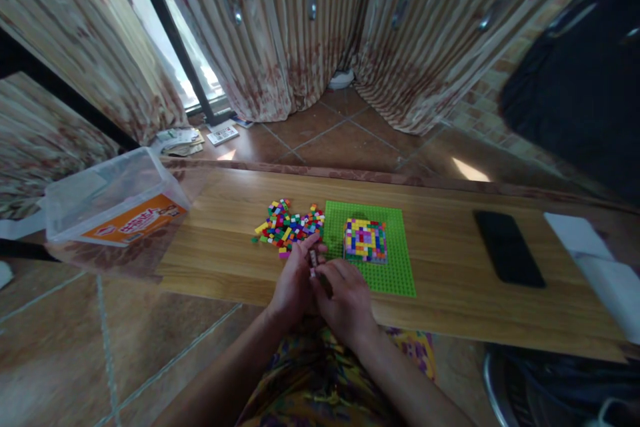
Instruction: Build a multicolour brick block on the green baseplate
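My left hand (293, 278) is turned partly palm up at the front of the table, its fingers curled around a short row of pale toy bricks (313, 259). Against the near end of that row, my right hand (349, 293) pinches with thumb and fingertips, touching a small brick there. Just beyond the left hand lies a loose pile of small coloured toy bricks (287, 228). A green studded baseplate (397, 273) is to the right of the pile. On it stands a multicoloured block of joined bricks (367, 240), close to the right hand.
A clear plastic box (115, 193) with an orange label stands at the table's left end. Toward the right lie a black phone-like slab (507, 248) and white paper (583, 240). The wooden table (440, 213) is long and narrow, with curtains (280, 47) behind it.
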Available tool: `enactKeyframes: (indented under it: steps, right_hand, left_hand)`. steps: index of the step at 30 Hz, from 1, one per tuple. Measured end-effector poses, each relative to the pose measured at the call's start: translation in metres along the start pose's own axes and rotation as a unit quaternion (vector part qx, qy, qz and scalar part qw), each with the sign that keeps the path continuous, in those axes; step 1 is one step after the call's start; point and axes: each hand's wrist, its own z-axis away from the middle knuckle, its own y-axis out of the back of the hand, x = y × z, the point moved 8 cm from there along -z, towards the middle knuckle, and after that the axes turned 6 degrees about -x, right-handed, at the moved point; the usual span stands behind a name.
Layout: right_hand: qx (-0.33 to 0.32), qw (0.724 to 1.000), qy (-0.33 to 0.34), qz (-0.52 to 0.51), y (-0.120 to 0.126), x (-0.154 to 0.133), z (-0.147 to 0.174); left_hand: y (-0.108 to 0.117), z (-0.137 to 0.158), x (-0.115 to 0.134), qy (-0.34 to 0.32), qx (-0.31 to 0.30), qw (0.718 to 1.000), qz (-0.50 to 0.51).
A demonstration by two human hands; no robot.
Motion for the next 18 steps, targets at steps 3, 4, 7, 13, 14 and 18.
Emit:
enactKeyframes:
  steps: [3,4,7,13,14,18]
  right_hand:
    - [0.018,0.993,-0.066,-0.092,0.01,0.01,0.0]
    - [0.023,0.986,-0.097,-0.133,0.013,0.015,0.0]
    - [0.037,0.947,-0.192,-0.254,0.016,0.03,0.002]
    - [0.022,0.909,-0.245,-0.338,0.018,0.037,0.003]
    - [0.019,0.915,-0.236,-0.327,0.021,0.036,0.002]
    - [-0.002,0.944,-0.194,-0.267,0.029,0.031,-0.001]
  left_hand:
    - [0.003,0.006,0.004,-0.019,-0.009,1.0,-0.002]
    - [0.004,0.008,0.005,-0.025,-0.013,1.0,-0.009]
    - [0.006,0.014,0.008,-0.035,-0.01,0.998,-0.054]
    - [-0.009,0.018,0.014,-0.05,0.003,0.978,-0.205]
    - [-0.013,0.018,0.016,-0.052,0.006,0.974,-0.221]
    - [-0.02,0.018,0.02,-0.05,0.03,0.965,-0.256]
